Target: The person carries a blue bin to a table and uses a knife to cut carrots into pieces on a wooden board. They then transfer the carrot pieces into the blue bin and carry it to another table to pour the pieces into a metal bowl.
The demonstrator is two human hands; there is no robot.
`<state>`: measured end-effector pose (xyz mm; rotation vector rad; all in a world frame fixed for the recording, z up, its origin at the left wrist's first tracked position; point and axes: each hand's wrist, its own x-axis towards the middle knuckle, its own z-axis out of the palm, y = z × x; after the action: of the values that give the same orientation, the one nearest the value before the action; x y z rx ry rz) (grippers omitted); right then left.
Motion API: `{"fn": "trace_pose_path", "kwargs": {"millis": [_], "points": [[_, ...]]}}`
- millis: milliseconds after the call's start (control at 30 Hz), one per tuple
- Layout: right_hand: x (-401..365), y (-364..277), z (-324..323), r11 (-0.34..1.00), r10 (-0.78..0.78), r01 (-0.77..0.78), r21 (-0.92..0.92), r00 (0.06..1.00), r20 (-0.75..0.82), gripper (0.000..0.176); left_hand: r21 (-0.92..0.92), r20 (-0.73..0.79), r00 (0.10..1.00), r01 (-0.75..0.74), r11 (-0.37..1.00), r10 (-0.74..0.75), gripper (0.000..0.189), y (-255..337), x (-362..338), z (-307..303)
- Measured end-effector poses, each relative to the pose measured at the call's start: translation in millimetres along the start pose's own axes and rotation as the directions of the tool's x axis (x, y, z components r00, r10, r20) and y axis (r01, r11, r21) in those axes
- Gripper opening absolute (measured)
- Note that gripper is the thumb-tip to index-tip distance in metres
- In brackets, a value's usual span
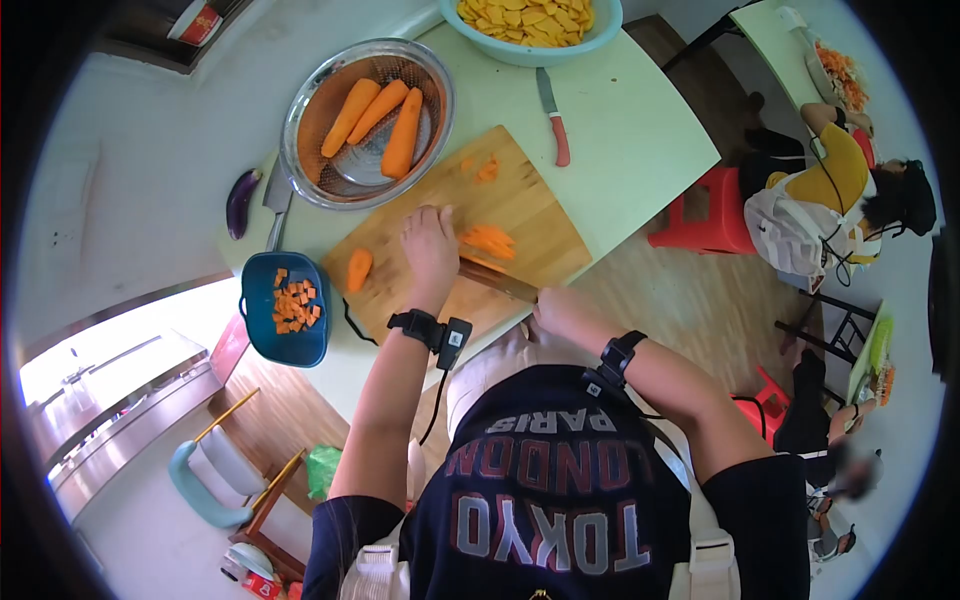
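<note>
My right hand (566, 312) is closed round the handle of a kitchen knife. The knife's blade (497, 280) lies low over the wooden cutting board (540, 190), pointing toward my left hand. My left hand (430, 248) is on the board beside the blade tip, its fingers bent together; whatever is under them is hidden. Cut carrot strips (488, 241) lie just beyond the blade. A carrot piece (359, 269) rests left of my left hand, and small carrot scraps (487, 169) are near the board's far edge.
A metal colander (290, 150) holds three peeled carrots (402, 135). Diced carrot fills part of a blue basket (247, 325). A red-handled knife (560, 140), a cleaver (277, 195), an eggplant (240, 205) and a bowl of yellow slices (525, 20) surround the board. Other people sit at right.
</note>
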<state>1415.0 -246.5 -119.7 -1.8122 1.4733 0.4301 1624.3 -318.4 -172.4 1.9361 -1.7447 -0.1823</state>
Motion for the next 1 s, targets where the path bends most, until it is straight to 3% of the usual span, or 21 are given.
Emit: {"fn": "trace_pose_path", "kwargs": {"millis": [167, 233, 367, 533, 767, 1000], "points": [[13.2, 11.3, -4.3, 0.999, -0.045, 0.045, 0.011, 0.999, -0.016, 0.025, -0.113, -0.045, 0.995, 0.087, 0.99, -0.093, 0.026, 5.3, 5.8, -4.6], [13.5, 17.4, -10.7, 0.999, -0.051, 0.052, 0.016, 0.998, -0.035, 0.026, -0.388, -0.041, 0.98, 0.162, 0.908, -0.192, 0.026, 0.0, 12.1, -2.7], [-3.1, 20.9, -21.3, 0.996, -0.031, 0.036, 0.079, 0.998, -0.061, 0.029, -0.37, -0.152, 0.958, 0.174, 0.913, -0.244, 0.027, -1.1, -2.7, -29.6], [-28.0, 0.6, -24.1, 0.996, -0.039, 0.035, 0.086, 0.998, 0.044, 0.03, -0.43, -0.231, 0.929, 0.168, 0.887, -0.288, 0.029, 3.4, -13.6, -39.1], [-20.4, -4.6, -21.2, 0.991, -0.076, 0.078, 0.106, 0.997, -0.025, 0.03, -0.335, -0.226, 0.95, 0.133, 0.933, -0.217, 0.029, 18.9, 3.1, -37.0], [-15.9, -4.9, -24.1, 0.992, -0.061, 0.059, 0.116, 0.998, 0.016, 0.029, -0.248, -0.184, 0.97, 0.108, 0.963, -0.156, 0.027, 20.9, 12.8, -30.9]]}}
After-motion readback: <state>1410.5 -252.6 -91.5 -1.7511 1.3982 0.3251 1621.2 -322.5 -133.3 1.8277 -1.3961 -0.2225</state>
